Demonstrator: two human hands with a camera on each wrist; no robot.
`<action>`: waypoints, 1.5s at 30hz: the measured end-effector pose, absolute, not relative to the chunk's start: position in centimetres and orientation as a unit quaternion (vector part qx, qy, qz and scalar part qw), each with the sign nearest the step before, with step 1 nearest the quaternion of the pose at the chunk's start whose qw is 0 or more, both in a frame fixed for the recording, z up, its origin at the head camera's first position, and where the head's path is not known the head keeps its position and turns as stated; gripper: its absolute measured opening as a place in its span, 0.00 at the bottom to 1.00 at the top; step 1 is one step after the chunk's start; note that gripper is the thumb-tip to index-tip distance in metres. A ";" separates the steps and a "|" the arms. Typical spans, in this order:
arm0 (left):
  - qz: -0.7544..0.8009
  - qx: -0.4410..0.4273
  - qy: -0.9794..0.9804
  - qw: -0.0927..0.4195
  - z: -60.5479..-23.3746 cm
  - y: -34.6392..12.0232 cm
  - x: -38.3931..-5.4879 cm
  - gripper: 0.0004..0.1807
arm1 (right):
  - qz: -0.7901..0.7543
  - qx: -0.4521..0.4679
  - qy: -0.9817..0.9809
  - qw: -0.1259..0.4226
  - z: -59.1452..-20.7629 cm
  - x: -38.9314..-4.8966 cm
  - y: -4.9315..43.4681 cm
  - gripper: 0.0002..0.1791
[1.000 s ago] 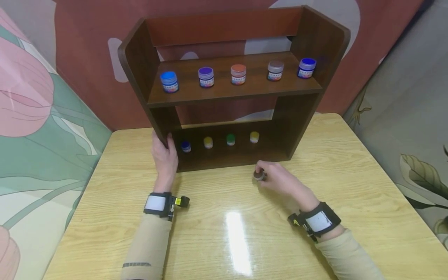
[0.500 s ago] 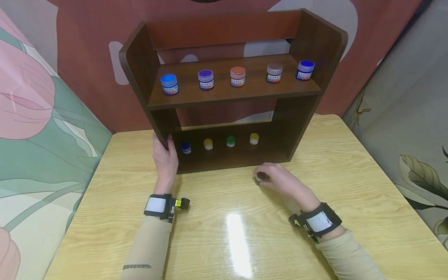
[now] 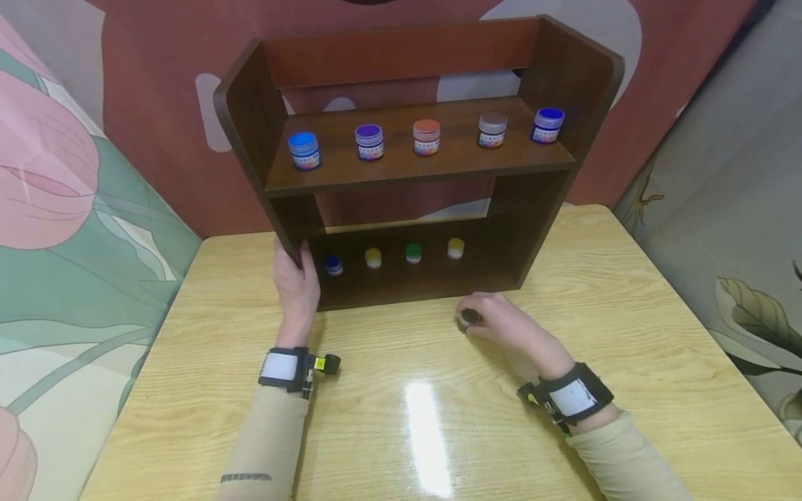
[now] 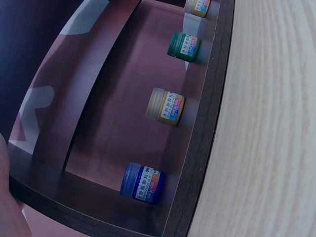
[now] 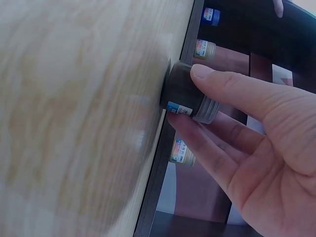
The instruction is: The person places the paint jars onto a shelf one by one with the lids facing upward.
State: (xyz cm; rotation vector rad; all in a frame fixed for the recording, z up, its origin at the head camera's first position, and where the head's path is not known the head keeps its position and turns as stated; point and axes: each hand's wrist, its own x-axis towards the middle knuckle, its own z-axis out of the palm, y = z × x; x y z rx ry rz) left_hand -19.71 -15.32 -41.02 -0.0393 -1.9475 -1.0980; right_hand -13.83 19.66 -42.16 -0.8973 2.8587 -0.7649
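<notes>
In the head view my right hand point(image 3: 501, 323) pinches a small dark paint jar point(image 3: 468, 318) with a clear lid, in front of the shelf's lower edge. The right wrist view has the thumb on one side of this jar point(image 5: 182, 91) and the fingers on the other, its base at or very near the tabletop. My left hand point(image 3: 297, 289) grips the left side panel of the brown wooden shelf point(image 3: 407, 177), the thumb on the inner face. In the left wrist view just part of that hand point(image 4: 10, 197) shows at the edge.
Several paint jars line the upper board, among them a light blue jar point(image 3: 305, 152) and an orange-red jar point(image 3: 427, 138). Below stand a dark blue jar point(image 3: 333, 265), a yellow jar point(image 3: 373, 258), a green jar point(image 3: 413, 252) and another yellow jar point(image 3: 455, 248). The wooden table point(image 3: 363, 417) lies in front.
The dark jar has turned slightly in my right fingers, and that hand has shifted very little. My left hand keeps its place on the side panel. The head view has tilted slightly.
</notes>
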 end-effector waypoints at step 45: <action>-0.452 -0.009 -0.785 0.423 -41.1 -15.4 -19.8 0.23 | -0.219 -0.367 0.904 0.017 -41.4 -13.4 19.4 0.21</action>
